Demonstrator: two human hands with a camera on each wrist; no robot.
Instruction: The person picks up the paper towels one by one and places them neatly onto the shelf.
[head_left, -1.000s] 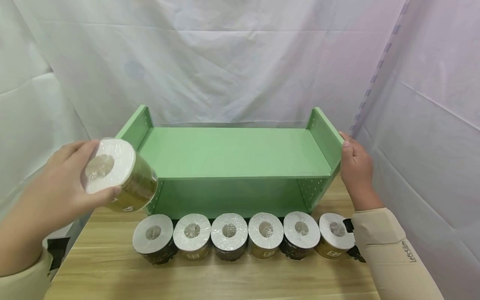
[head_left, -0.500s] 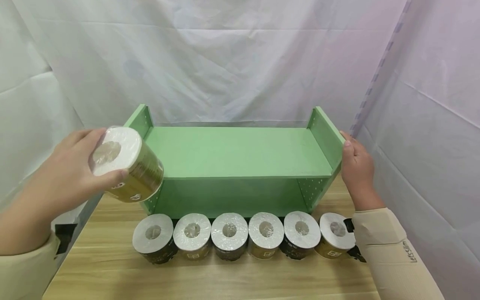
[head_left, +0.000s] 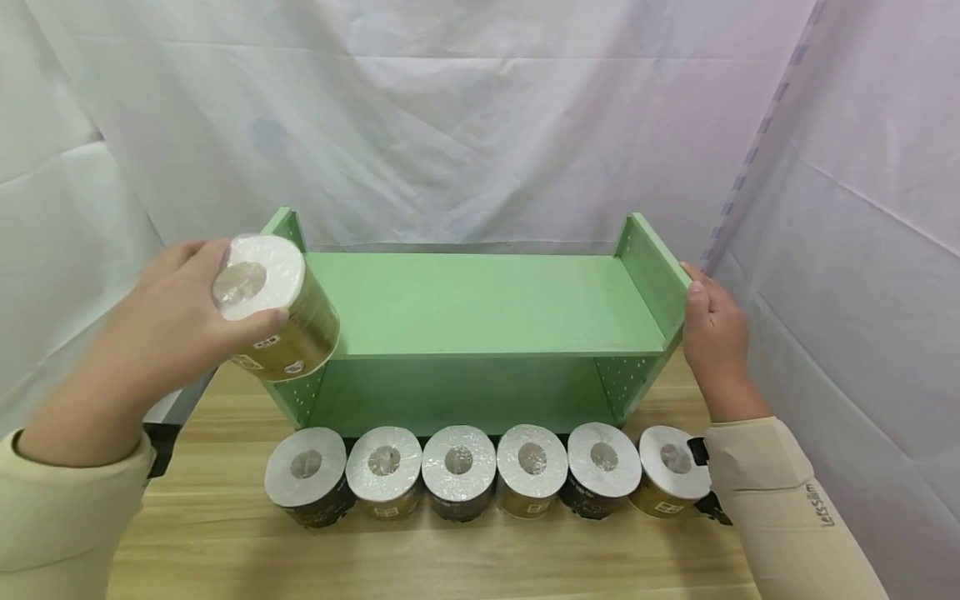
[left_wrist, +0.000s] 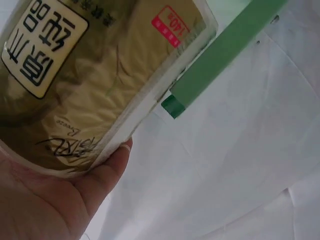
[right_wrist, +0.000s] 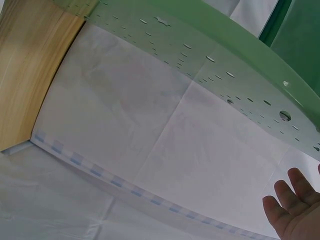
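Note:
My left hand point(head_left: 176, 312) grips a toilet paper roll point(head_left: 315, 329) in a gold wrapper, thumb on the near side and fingers over the far side. The roll tilts, its white end facing up toward me, and overlaps the left side panel of a green shelf point(head_left: 480, 304). In the left wrist view the roll's printed wrapper point(left_wrist: 115, 65) fills the upper left. At the shelf's right side panel point(head_left: 652, 275) my right hand point(head_left: 714, 342) rests against the edge. The right wrist view shows its fingers point(right_wrist: 292, 192) fairly straight beside the perforated panel.
Several toilet paper rolls point(head_left: 459, 471), in black and gold wrappers, stand upright in a row along the shelf's front. A wooden table point(head_left: 450, 558) lies beneath. White cloth point(head_left: 450, 125) hangs behind and at both sides.
My left hand has carried the gold roll up and to the right, closer over the shelf's left panel. The right hand and the row of rolls stay where they were.

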